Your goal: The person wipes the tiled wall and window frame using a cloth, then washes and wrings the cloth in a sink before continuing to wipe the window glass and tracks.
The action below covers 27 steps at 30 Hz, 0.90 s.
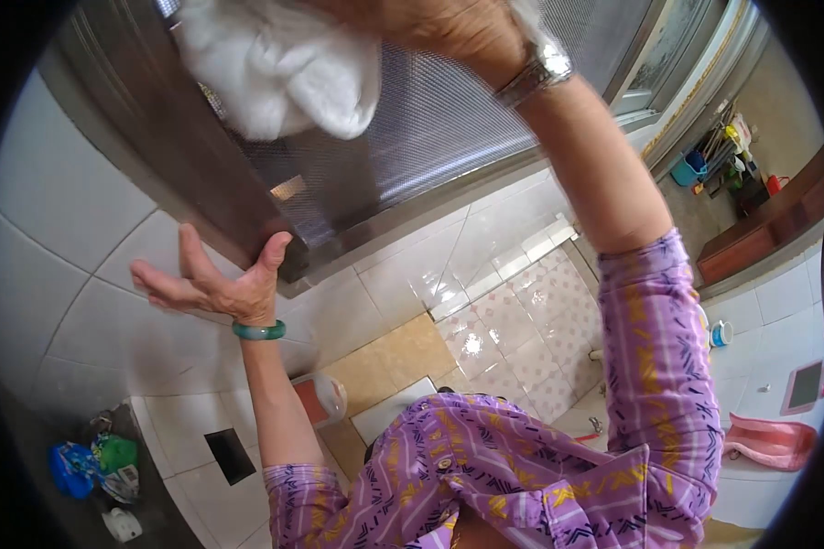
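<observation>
My right hand (421, 23) is raised at the top of the view, wearing a metal wristwatch (545, 69). It is gripping a bunched white cloth (279, 73), which hangs against the brown window frame (160, 137) and the mesh screen (430, 119). Its fingertips are cut off or blurred, and another bit of white shows beside the wrist. My left hand (220, 284), with a green bangle on the wrist, is open and holds nothing. Its fingers spread over the white wall tiles, and the thumb is near the lower corner of the frame; whether it touches is unclear.
Below the window runs a tiled wall above a patterned, wet-looking tile floor (513, 320). A red-and-white container (320, 400) stands near my left forearm. At right hang a pink towel (769, 444) and a blue-white cup (721, 333). Bags (92, 462) lie at lower left.
</observation>
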Motion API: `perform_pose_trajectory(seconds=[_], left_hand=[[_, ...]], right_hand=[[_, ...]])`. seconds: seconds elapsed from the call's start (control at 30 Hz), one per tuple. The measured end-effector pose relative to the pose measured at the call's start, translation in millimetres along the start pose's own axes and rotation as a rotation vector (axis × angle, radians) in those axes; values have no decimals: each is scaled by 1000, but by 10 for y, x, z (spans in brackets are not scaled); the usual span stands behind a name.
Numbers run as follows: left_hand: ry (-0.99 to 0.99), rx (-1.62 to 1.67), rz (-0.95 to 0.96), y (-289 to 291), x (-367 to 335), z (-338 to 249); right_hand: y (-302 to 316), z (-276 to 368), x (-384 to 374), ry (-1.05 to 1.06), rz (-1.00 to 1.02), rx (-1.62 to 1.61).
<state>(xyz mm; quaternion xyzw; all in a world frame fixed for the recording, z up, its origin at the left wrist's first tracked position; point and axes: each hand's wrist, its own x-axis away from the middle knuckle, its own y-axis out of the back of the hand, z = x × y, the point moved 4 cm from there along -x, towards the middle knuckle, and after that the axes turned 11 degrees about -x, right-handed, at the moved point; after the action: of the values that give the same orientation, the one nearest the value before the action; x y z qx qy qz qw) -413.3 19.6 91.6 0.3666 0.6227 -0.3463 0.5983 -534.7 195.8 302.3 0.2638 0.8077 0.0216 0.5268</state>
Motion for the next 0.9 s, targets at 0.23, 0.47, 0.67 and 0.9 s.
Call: perform_pose_trajectory(seconds=[0.23, 0.47, 0.67, 0.9], left_hand=[[-82, -49, -48, 47, 12, 144], [-106, 25, -46, -230, -158, -96], [-125, -36, -93, -144, -477, -104], [-175, -95, -119, -107, -237, 154]], right_hand=[[662, -1396, 1129, -303, -257, 217], [1433, -2331, 3044, -673, -309, 402], [1954, -2241, 4322, -1665, -658, 118], [1833, -2562, 3084, -1203, -449, 220]])
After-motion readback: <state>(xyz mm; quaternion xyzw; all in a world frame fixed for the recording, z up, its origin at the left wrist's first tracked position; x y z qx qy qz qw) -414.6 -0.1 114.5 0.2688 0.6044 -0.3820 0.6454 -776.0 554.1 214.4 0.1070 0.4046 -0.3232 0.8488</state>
